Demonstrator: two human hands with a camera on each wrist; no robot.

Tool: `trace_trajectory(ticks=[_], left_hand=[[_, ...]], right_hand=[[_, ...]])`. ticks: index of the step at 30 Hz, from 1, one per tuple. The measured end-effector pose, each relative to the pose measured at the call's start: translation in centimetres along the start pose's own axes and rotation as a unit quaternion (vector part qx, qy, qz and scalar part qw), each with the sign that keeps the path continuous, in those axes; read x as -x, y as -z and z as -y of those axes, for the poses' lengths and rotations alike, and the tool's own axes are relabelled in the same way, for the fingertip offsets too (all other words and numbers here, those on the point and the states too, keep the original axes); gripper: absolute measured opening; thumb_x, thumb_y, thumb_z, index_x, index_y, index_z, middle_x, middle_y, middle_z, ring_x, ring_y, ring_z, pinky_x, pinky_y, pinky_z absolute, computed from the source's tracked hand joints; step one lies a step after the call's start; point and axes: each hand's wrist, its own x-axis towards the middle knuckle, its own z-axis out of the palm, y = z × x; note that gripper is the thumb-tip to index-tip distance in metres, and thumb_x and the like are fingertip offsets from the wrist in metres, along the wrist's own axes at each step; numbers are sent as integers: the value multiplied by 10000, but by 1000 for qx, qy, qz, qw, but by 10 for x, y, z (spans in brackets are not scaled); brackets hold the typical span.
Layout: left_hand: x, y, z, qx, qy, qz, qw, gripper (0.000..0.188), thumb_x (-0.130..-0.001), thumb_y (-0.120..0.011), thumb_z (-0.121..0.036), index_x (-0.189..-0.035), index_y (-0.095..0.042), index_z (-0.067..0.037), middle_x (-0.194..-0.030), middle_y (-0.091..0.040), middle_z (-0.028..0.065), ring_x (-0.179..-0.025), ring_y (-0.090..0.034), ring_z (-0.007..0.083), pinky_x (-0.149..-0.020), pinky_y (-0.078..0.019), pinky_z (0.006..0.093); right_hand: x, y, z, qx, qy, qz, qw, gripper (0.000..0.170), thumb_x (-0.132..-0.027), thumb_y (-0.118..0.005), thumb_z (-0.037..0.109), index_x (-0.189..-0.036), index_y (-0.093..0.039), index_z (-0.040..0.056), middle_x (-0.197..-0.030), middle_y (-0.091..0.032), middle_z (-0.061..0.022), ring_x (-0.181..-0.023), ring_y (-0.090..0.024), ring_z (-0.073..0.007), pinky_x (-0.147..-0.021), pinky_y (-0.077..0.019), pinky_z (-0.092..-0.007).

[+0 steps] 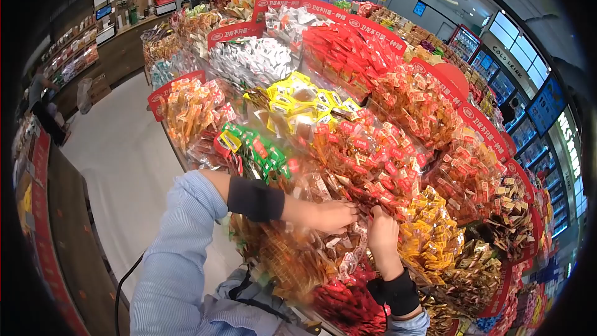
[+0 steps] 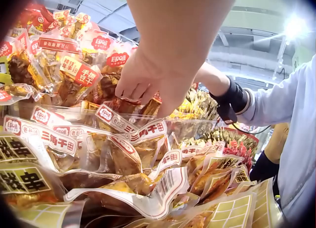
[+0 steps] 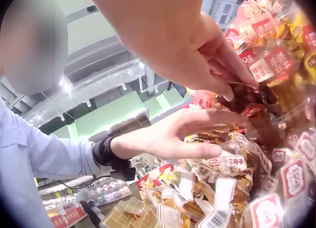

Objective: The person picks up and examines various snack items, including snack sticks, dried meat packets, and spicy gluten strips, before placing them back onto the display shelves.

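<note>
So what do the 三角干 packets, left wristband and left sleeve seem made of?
三角干 packets: glossy clear plastic film, by the highlights and visible brown contents. Left wristband: matte black, perhaps stretch fabric, wrapping snugly. Left sleeve: light blue matte cloth, possibly cotton, with fine ribs and soft folds.

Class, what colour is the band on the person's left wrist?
The band is black; it shows best in the head view.

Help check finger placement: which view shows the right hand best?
The right wrist view: the right hand shows large, fingers visible. The head view shows it small, from above; in the left wrist's, the left hand mostly hides it.
</note>
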Motion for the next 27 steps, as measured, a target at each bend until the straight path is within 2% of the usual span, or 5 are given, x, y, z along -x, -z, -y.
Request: trace_trajectory(ticks=[8,15,20,25,27], left_hand=[[4,7,5,-64,-3,-16,998,290,-722,-589,-258,-767,-600,28,-907,-562,155,-906,-513,284,-844,-407,363],[2,-7,11,-71,22,-18,997,303,-756,-575,-264,-847,-586,25,-897,-530,129,-926,-501,268,-842,-408,359],[4,-6,12,-83,-28,-87,992,327,-773,-560,-266,-904,-568,33,-965,-520,144,-962,-495,271,-857,-406,359],[2,8,3,-108,17,29,994,344,-797,-537,-282,-932,-560,34,-1023,-508,172,-990,-485,287,-901,-377,372],[2,2,7,-91,4,-20,996,344,-806,-529,-299,-892,-568,32,-969,-507,170,-978,-485,295,-899,-375,374]], right_hand=[[-19,-4,8,44,34,23,998,35,-721,-525,42,-730,-558,34,-713,-615,-150,-627,-631,-270,-535,-507,-347],[-21,-15,2,22,48,-16,998,37,-725,-538,41,-727,-562,14,-697,-601,-162,-615,-620,-294,-541,-501,-363],[1,-13,-14,-106,58,-67,990,193,-706,-553,-9,-887,-487,11,-784,-584,-181,-672,-613,-304,-534,-490,-383],[-3,-10,-1,84,85,-55,991,218,-729,-525,86,-917,-527,-24,-712,-564,-88,-601,-607,-185,-495,-486,-302],[-3,-16,0,153,98,-92,979,219,-716,-538,107,-898,-535,-15,-672,-532,-48,-575,-583,-146,-474,-469,-254]])
